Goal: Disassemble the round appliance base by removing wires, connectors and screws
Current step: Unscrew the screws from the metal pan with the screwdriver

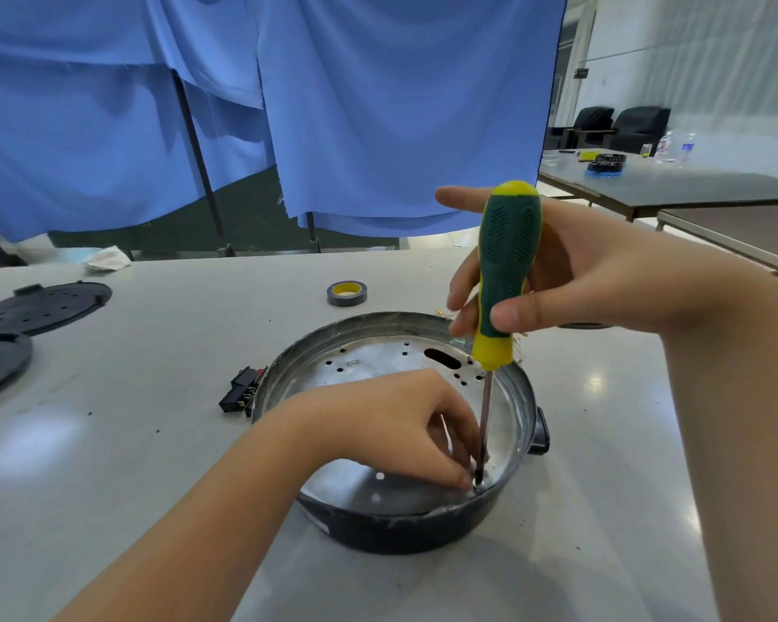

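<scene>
Right hand fingers grip upright screwdriver; left hand fingers pinch its tip inside round appliance base.

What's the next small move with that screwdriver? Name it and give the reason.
Probably turn the screwdriver to back the screw out. The right hand grips its green and yellow handle, holding it nearly upright, and the tip sits at the near inner edge of the round base. The left hand pinches at the shaft's lower end, seemingly steadying it. The screw itself is hidden.

Workroom (blue drapes, long tables)
</scene>
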Available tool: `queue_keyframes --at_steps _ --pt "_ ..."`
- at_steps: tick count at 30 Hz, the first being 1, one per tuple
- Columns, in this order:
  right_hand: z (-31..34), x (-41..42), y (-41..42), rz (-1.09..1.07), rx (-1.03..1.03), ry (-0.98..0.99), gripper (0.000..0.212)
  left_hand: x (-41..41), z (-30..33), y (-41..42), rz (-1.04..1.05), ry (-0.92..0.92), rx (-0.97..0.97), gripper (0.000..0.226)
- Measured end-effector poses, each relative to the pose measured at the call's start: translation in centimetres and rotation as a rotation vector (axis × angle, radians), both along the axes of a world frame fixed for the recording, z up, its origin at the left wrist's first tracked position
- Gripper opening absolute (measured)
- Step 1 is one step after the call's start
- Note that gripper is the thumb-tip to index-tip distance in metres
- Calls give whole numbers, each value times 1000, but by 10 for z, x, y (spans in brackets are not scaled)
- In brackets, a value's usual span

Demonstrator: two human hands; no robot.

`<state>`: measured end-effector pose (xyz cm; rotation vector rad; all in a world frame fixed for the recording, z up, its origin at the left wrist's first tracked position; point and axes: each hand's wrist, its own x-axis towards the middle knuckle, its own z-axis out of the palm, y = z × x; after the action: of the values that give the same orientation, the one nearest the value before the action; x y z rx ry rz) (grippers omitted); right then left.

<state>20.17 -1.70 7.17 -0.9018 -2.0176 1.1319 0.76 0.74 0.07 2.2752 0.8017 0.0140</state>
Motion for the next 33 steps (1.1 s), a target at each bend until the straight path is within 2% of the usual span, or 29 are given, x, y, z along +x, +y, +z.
queue_keyframes --at_steps 2,4,7,10,17,19,22,26,33 --pt "0 0 1 -17 8 11 92 2 -1 -1 -18 35 24 4" --pt "-1 0 2 -27 24 36 91 3 0 -2 -25 52 41 9" --pt "1 1 1 -37 41 81 89 4 -4 0 -3 48 48 3" --pt "2 1 0 -51 51 117 89 5 -7 -1 -5 21 60 12" --pt "5 -1 -3 -110 109 144 88 5 -8 0 9 -18 55 12" --pt "7 -2 -2 -163 150 179 87 4 -5 0 19 -75 -19 5" --pt "11 -2 0 -270 208 301 74 -3 2 4 40 -184 -150 4" --pt "13 0 3 -435 271 485 67 -13 14 9 92 -294 -187 1" --pt "10 2 13 -669 267 625 62 -40 25 14 248 -424 -65 8"
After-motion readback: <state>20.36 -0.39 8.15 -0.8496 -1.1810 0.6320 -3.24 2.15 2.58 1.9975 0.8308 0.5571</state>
